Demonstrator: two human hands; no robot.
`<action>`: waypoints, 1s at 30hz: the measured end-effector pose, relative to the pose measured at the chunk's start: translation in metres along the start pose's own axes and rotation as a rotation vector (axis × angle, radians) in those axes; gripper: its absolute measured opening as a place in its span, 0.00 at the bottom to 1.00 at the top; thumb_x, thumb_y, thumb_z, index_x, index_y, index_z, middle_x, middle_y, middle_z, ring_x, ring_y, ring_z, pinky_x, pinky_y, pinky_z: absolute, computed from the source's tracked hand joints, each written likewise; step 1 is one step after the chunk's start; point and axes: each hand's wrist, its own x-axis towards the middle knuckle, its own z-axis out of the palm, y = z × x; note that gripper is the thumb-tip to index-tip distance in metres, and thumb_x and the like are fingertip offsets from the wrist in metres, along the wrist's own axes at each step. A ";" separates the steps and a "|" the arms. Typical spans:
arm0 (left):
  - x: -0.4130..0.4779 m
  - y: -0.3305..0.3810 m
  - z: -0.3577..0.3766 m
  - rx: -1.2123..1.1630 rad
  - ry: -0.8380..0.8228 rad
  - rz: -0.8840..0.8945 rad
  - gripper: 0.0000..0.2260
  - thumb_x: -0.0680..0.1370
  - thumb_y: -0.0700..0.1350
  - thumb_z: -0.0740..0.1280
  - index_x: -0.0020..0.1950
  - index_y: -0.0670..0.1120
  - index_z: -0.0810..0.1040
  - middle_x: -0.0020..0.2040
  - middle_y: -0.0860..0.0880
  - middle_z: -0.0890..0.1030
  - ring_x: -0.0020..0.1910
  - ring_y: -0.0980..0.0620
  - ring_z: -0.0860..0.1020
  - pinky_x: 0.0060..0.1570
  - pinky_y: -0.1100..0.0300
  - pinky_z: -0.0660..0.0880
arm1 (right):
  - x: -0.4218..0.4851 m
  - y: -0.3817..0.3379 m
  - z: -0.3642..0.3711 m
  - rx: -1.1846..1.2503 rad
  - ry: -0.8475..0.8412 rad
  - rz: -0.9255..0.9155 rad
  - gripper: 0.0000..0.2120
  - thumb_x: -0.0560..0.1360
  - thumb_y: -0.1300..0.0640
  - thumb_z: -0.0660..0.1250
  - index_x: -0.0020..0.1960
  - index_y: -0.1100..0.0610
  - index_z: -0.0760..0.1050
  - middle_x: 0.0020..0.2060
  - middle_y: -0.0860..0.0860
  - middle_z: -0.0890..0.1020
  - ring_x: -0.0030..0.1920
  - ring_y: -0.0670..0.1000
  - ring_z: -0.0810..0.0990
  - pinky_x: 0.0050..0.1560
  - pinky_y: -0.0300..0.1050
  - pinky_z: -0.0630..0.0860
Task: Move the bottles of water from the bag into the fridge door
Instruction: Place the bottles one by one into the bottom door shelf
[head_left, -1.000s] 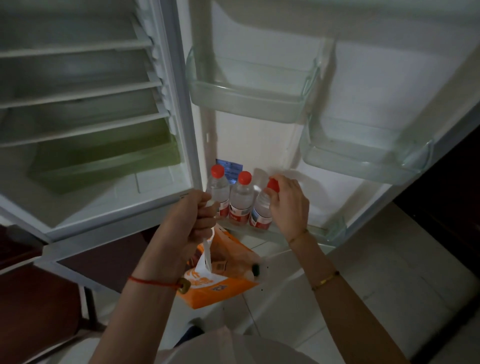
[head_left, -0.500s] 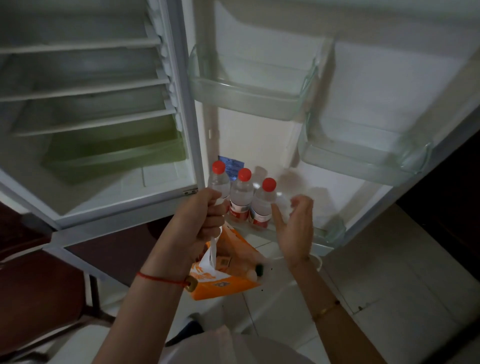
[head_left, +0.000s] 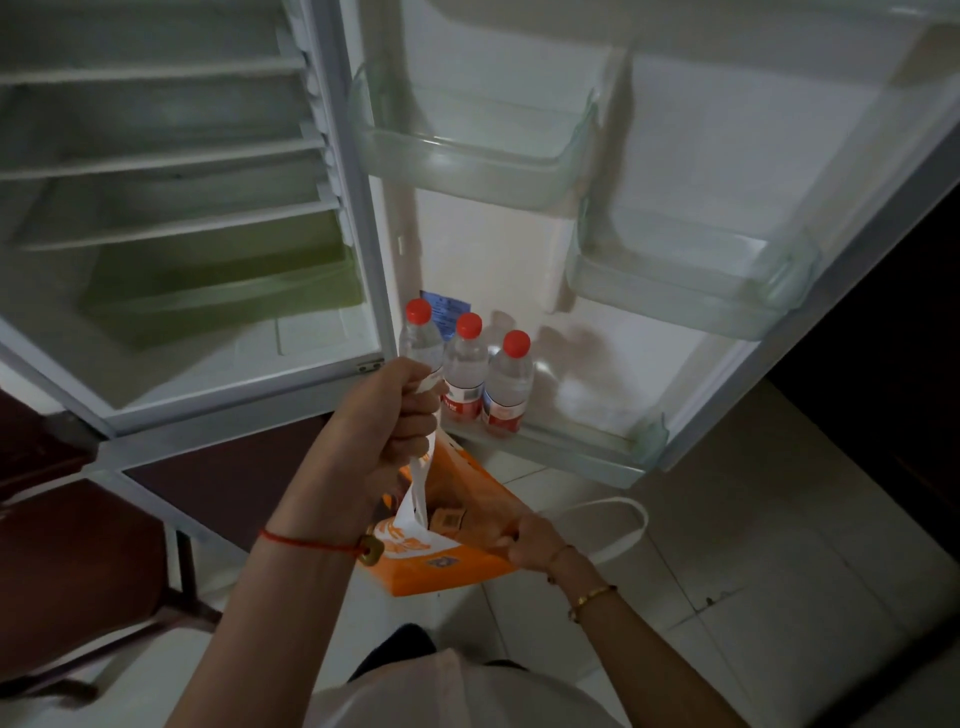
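Observation:
Three clear water bottles with red caps (head_left: 506, 384) stand side by side in the lowest shelf of the open fridge door (head_left: 587, 449). My left hand (head_left: 387, 415) is closed on the white handle of an orange and white bag (head_left: 441, 556), holding it up below the shelf. My right hand (head_left: 530, 540) reaches into the bag's mouth at its right side; its fingers are hidden inside, so whatever they touch cannot be seen. The bag's other white handle (head_left: 618, 525) hangs loose to the right.
Two clear door bins (head_left: 467, 161) (head_left: 685, 291) sit above the bottles. The fridge interior at left has white shelves and a green drawer (head_left: 218, 291). A dark wooden chair (head_left: 78, 519) stands at lower left. Pale floor tiles (head_left: 779, 571) lie below.
My right hand let go of the third bottle, left it standing in the door shelf, and dropped down into the bag. The left hand kept holding the bag handle.

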 end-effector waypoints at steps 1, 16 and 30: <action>0.000 0.000 0.000 -0.003 -0.001 -0.003 0.11 0.80 0.42 0.53 0.37 0.47 0.65 0.21 0.55 0.59 0.15 0.61 0.55 0.15 0.71 0.51 | -0.001 0.002 0.001 0.003 -0.004 -0.005 0.25 0.75 0.56 0.66 0.71 0.57 0.68 0.64 0.59 0.77 0.63 0.57 0.76 0.60 0.45 0.73; -0.015 0.010 -0.013 0.008 -0.094 -0.033 0.16 0.80 0.43 0.54 0.32 0.46 0.66 0.22 0.55 0.59 0.16 0.61 0.56 0.17 0.69 0.50 | -0.021 -0.022 -0.018 0.096 0.384 -0.189 0.27 0.59 0.30 0.54 0.30 0.54 0.71 0.26 0.47 0.71 0.27 0.41 0.66 0.30 0.34 0.61; -0.006 -0.005 0.006 0.005 -0.131 -0.031 0.14 0.80 0.41 0.54 0.34 0.50 0.60 0.24 0.55 0.58 0.16 0.61 0.56 0.14 0.72 0.53 | -0.119 -0.063 -0.109 0.156 0.974 -0.338 0.08 0.69 0.56 0.75 0.39 0.60 0.79 0.30 0.51 0.78 0.29 0.44 0.72 0.33 0.29 0.69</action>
